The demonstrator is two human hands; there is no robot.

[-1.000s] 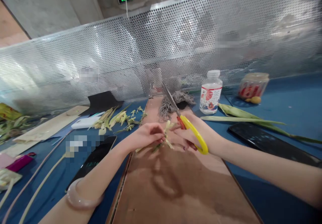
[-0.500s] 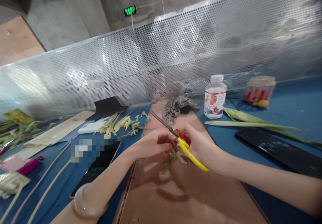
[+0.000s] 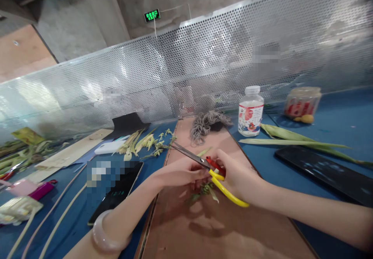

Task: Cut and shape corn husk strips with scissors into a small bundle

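Note:
Over the brown board [image 3: 250,232], my right hand [image 3: 240,175] is wrapped round a pair of scissors [image 3: 201,159] with one yellow and one red handle. Their dark blades point up and left, passing just above my left hand [image 3: 179,175]. The fingers of that hand are closed on a small green plant sprig [image 3: 207,189], whose leafy end hangs below them. Part of the sprig is hidden by the fingers. Also near the fingers, a pale green leaf tip [image 3: 204,151] shows behind the blades.
Grey cord [image 3: 205,125] lies at the board's far end. To the left are cut leaves and sprigs [image 3: 148,142] and a phone [image 3: 122,187]. On the right stand a labelled bottle [image 3: 251,113] and a jar [image 3: 303,103], with long leaves [image 3: 297,142] and a black phone [image 3: 314,169].
Both hands have shifted slightly down and right in view, the scissors with the right one. The sprig has stayed in my left fingers. The whole view has moved a little to the right.

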